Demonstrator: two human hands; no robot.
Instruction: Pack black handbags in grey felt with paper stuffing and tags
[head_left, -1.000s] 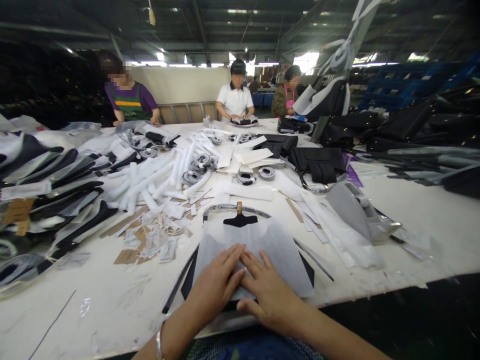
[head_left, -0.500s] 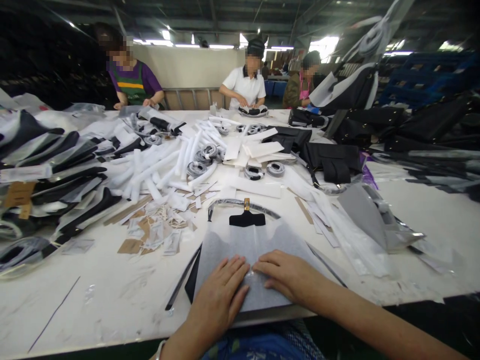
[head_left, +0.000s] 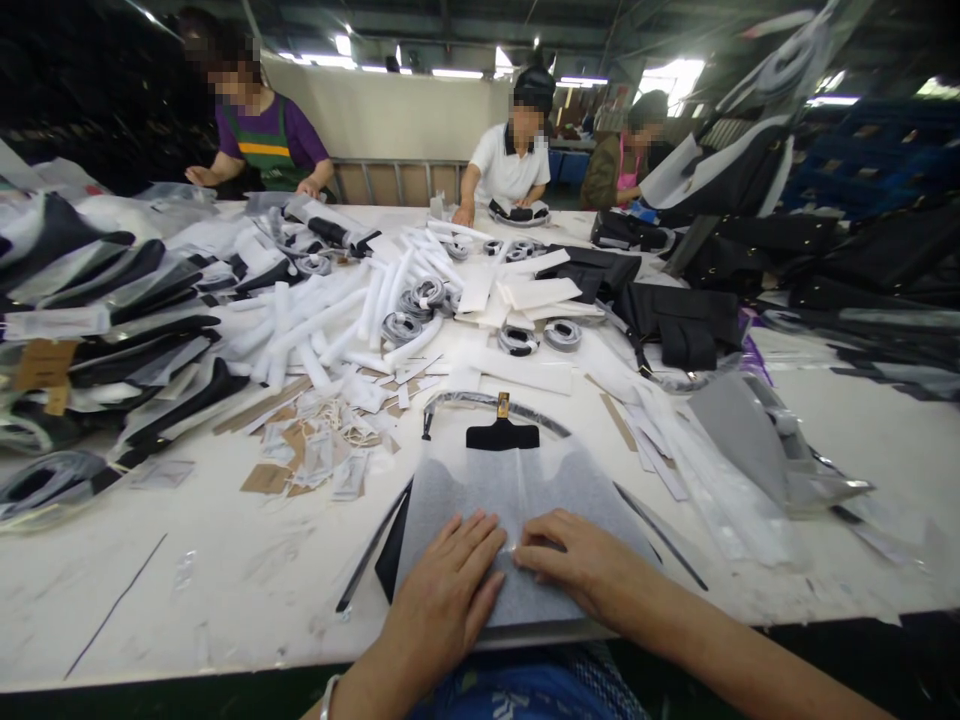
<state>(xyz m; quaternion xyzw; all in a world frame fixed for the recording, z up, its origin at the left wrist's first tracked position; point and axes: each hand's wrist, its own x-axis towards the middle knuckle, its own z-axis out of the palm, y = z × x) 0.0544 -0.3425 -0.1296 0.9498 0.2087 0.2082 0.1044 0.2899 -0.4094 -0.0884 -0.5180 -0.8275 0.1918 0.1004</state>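
Note:
A black bag lies flat at the table's front edge, covered by a pale translucent sheet (head_left: pixel 525 490). Its black tab (head_left: pixel 502 436) with a gold-coloured piece (head_left: pixel 503 404) shows above the sheet, inside a wrapped handle (head_left: pixel 469 398). My left hand (head_left: pixel 454 575) rests flat on the sheet, fingers stretched out and pointing away from me. Just to its right, my right hand (head_left: pixel 574 560) touches the sheet with bent fingers near a small clear piece at the middle; whether its fingertips pinch anything is too small to tell. Black straps (head_left: pixel 660 535) stick out at both sides.
White foam strips (head_left: pixel 322 320) and coiled cords (head_left: pixel 424 295) are heaped beyond. Small packets and tags (head_left: pixel 319 450) lie left of the bag, stacked wrapped bags (head_left: pixel 150 340) farther left. Black bags (head_left: pixel 679 320) lie right. Three people work across the table (head_left: pixel 247 590).
The fingers of my right hand have curled more on the sheet. My left hand stays flat. Across the table, a person in white has reached a hand sideways. The view has shifted slightly.

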